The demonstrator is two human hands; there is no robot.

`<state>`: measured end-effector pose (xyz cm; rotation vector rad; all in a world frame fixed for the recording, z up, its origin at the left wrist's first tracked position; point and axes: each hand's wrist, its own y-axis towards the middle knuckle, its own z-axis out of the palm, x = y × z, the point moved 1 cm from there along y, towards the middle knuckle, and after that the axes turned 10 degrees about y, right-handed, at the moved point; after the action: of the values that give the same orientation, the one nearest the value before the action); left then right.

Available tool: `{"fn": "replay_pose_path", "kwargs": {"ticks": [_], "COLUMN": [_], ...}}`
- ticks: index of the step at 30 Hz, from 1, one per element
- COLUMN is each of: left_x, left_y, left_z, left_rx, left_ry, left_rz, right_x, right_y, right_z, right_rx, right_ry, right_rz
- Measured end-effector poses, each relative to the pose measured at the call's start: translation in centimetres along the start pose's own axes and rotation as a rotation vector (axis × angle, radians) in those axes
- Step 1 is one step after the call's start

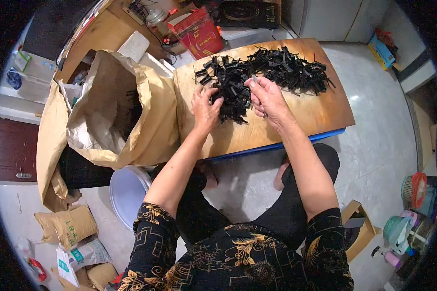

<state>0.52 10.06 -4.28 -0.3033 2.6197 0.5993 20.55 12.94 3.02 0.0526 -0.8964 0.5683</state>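
A heap of small black plastic parts point(289, 68) with thin stems spreads over the wooden board, and part of it trails toward me. At the left edge of the heap is my left hand point(206, 107), its fingers curved and apart; no piece shows clearly between them. My right hand point(269, 99) is closed above the middle of the heap. A small flat grey tool tip point(255, 78) sticks out between its thumb and forefinger. The rest of that tool is hidden in the fist.
The wooden board point(332, 104) rests on something blue. Left of it stands a large open paper sack point(155, 111) with dark contents. A pale bucket point(128, 194) is below the sack. Behind the board are a red box point(196, 34) and a black cooktop point(247, 12). An open carton point(364, 233) sits at right.
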Motion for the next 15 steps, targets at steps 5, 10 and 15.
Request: {"fn": "replay_pose_path", "kwargs": {"ticks": [5, 10, 15], "left_x": [-1.8, -2.3, 0.3], "left_y": [0.5, -0.2, 0.1], "left_z": [-3.3, -3.6, -3.0], "left_rx": [0.028, 0.030, 0.081], "left_ry": [-0.229, -0.450, -0.576], "left_rz": [-0.013, -0.104, -0.225], "right_x": [-0.5, -2.3, -3.9], "right_y": [0.3, 1.0, 1.6], "right_z": [-0.2, 0.7, 1.2], "right_rx": [0.000, -0.012, -0.019], "right_ry": [-0.054, -0.220, -0.322], "right_rz": [-0.010, -0.044, -0.059]}}
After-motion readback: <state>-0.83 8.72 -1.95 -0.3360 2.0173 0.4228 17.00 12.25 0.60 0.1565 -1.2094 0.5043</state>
